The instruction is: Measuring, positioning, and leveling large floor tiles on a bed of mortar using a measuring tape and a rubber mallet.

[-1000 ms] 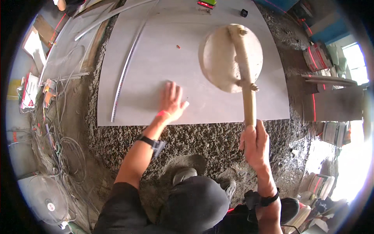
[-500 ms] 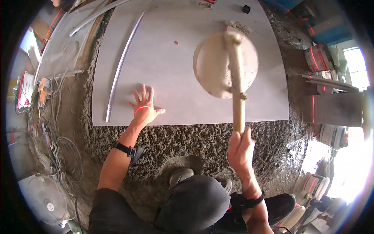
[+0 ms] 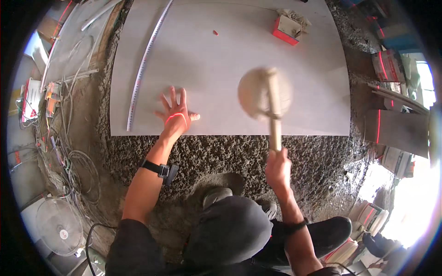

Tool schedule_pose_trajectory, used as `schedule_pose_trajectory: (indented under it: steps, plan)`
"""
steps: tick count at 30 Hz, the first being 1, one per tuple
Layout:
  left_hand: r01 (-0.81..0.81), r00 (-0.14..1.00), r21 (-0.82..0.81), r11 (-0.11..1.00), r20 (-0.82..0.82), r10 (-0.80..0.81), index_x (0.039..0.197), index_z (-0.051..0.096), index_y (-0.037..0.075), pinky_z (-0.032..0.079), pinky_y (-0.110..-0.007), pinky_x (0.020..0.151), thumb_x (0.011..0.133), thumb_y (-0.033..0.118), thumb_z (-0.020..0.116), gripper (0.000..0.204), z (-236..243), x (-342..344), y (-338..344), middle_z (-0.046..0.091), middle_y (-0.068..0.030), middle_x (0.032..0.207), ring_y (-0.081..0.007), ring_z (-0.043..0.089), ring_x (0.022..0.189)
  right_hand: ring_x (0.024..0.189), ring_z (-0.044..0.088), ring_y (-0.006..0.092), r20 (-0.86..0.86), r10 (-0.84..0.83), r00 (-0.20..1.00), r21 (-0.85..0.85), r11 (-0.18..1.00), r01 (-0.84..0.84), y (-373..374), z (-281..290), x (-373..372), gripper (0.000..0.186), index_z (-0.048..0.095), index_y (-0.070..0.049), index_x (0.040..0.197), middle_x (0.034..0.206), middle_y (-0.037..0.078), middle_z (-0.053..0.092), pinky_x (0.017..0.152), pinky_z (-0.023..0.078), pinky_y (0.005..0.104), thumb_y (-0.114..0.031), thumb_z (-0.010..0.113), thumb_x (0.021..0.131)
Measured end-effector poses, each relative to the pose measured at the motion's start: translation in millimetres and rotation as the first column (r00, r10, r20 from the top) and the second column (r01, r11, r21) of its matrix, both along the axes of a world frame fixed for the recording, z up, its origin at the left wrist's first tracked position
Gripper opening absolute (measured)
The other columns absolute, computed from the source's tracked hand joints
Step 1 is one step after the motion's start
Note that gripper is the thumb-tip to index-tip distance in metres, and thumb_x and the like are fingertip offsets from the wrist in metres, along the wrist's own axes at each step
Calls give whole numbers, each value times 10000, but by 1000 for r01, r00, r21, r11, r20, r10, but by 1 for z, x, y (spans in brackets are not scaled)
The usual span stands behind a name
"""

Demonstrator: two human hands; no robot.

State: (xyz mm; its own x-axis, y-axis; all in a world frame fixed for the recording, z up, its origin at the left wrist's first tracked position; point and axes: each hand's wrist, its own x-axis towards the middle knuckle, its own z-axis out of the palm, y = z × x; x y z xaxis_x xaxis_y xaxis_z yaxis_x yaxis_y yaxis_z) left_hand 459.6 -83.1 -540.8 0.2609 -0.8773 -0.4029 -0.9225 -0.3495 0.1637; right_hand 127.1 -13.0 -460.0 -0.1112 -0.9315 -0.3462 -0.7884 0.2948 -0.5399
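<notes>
A large pale grey slab point(image 3: 202, 69) lies on a bed of grey mortar point(image 3: 221, 152). My left hand point(image 3: 177, 111) rests on it near the lower edge, fingers spread, a thin red light line across its back. My right hand point(image 3: 278, 168) grips the wooden handle of a mallet point(image 3: 264, 92) with a broad round pale head. The head is blurred over the slab's right part; I cannot tell if it touches. A long measuring strip point(image 3: 145, 69) lies along the left side, with a small red piece point(image 3: 215, 32) and a red-sided box point(image 3: 287, 28) farther back.
A sheet with white strips point(image 3: 66, 50) lies at left, beside tangled cables point(image 3: 85, 165) and a fan point(image 3: 59, 225). Packages point(image 3: 387, 65) and boards point(image 3: 393, 131) line the right side by a bright opening. My knee point(image 3: 329, 234) is low at the right.
My left hand has shifted left and spread out. The mallet head has moved downward in the view and looks smaller. The red-sided box, mostly hidden behind it earlier, now shows.
</notes>
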Motion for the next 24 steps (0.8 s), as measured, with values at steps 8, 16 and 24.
schedule_pose_trajectory:
  steps: [8,16,24]
  plan:
    - [-27,999,-16,1000,41,28,1604,165,159,197,-869,984,842,543,726,1021,-13,-2,12,17,-194,1669,-549,4,1489,483,620,331,99,158,982,-122,982,-146,-21,40,19,281,499,35,1019,602,173,602,437,465,432,-245,492,1042]
    - [-62,998,-116,991,13,64,1592,211,149,201,-863,986,845,510,735,982,-20,-15,14,32,-195,1670,-539,24,1493,601,655,428,18,275,961,-33,961,-274,-27,-4,25,374,504,18,1021,653,217,632,501,505,504,-355,487,1043]
    - [-103,995,-128,986,-2,104,1586,225,138,189,-887,960,838,515,739,983,-16,-17,11,50,-215,1663,-550,43,1487,617,657,453,-118,151,981,102,985,-139,-7,-20,27,320,490,13,1035,667,242,642,574,545,530,-305,521,1023]
